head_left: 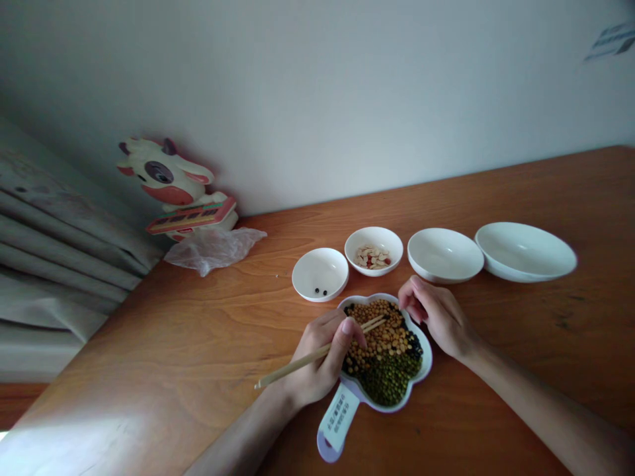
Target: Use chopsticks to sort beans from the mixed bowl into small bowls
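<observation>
My left hand (325,354) is closed around a pair of wooden chopsticks (302,360). Their tips reach into a pale, flower-shaped dish (425,370) with a labelled handle (337,423). Inside the dish, yellow beans (387,340) lie with black beans (414,345), and green beans (389,377) fill the near part. One dark bean seems to be at the chopstick tips. Beside the dish's far right rim, my right hand (439,317) rests with curled fingers; I see nothing in them. Whether it touches the rim is unclear.
Behind the dish stand a white bowl (317,268) with two black beans, another bowl (374,235) with pale flat pieces and some red ones, and two more white bowls (445,251) (526,250). A cow toy (173,182) and a plastic bag (215,250) sit at the left, near a curtain (49,264).
</observation>
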Demonstrator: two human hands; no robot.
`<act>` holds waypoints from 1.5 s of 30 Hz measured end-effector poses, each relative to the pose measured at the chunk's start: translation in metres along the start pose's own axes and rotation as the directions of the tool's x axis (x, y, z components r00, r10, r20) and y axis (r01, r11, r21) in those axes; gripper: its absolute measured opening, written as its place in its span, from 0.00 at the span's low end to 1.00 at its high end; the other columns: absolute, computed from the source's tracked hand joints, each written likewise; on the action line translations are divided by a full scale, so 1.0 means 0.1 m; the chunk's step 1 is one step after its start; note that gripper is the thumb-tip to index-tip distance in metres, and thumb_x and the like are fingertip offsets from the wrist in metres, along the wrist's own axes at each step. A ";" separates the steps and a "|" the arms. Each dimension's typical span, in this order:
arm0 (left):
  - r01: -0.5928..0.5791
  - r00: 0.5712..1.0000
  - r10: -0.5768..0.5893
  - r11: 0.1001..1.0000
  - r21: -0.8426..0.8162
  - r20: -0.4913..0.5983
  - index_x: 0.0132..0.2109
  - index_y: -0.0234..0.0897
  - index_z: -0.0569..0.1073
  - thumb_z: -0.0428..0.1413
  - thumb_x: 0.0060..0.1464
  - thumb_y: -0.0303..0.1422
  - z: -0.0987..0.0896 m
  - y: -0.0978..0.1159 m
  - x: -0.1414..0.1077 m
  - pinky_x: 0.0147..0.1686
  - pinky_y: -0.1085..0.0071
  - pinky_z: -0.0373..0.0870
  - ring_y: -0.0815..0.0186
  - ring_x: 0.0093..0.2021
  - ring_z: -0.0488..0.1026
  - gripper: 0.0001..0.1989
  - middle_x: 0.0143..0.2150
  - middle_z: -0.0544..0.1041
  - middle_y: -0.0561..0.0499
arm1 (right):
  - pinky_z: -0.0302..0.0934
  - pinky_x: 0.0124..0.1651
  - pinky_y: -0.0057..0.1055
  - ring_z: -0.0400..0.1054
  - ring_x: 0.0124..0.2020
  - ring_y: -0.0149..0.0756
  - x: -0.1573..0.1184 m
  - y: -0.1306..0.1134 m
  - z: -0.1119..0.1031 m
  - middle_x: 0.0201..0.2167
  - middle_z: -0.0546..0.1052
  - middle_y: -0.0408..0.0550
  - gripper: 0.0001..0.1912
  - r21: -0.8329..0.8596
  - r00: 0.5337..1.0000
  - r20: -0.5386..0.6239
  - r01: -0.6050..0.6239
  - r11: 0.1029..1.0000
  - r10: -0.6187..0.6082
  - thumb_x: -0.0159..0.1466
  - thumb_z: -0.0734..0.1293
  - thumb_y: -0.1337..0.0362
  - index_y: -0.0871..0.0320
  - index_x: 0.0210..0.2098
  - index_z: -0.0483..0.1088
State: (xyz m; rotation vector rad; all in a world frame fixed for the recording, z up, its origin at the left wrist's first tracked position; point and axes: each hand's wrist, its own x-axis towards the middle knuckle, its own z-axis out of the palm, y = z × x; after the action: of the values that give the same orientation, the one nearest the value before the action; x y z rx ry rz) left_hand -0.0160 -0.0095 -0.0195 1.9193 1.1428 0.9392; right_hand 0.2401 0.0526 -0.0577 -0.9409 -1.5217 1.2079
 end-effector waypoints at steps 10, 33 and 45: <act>-0.046 0.999 0.045 0.997 0.063 0.024 0.40 0.38 0.80 0.40 0.82 0.47 -0.01 0.03 0.01 0.50 0.63 0.66 0.61 0.41 0.75 0.30 0.38 0.80 0.47 | 0.54 0.29 0.34 0.60 0.23 0.32 0.00 0.00 -0.01 0.21 0.66 0.40 0.30 -0.005 1.000 0.001 0.007 1.000 -0.007 0.82 0.57 0.44 0.55 0.32 0.75; -0.030 0.999 0.030 1.000 0.008 0.026 0.41 0.40 0.78 0.38 0.83 0.46 -0.04 0.02 -0.05 0.51 0.61 0.61 0.60 0.42 0.71 0.30 0.41 0.79 0.49 | 0.53 0.28 0.33 0.61 0.22 0.31 0.00 -0.04 0.02 0.19 0.67 0.40 0.32 -0.027 1.000 -0.008 -0.002 1.000 0.002 0.81 0.57 0.42 0.56 0.31 0.75; -0.052 0.996 0.051 0.999 0.008 0.070 0.43 0.39 0.76 0.37 0.82 0.48 -0.04 0.03 -0.03 0.52 0.60 0.61 0.59 0.43 0.71 0.29 0.41 0.78 0.48 | 0.54 0.29 0.34 0.61 0.22 0.32 0.00 -0.04 0.02 0.19 0.66 0.40 0.33 -0.030 1.000 -0.007 -0.011 0.999 0.011 0.81 0.56 0.42 0.55 0.31 0.75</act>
State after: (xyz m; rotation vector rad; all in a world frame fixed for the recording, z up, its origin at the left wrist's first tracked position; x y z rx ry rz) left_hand -0.0192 -0.0126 -0.0160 1.9821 1.0633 0.8882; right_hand 0.2381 0.0517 -0.0536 -0.9734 -1.5346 1.1916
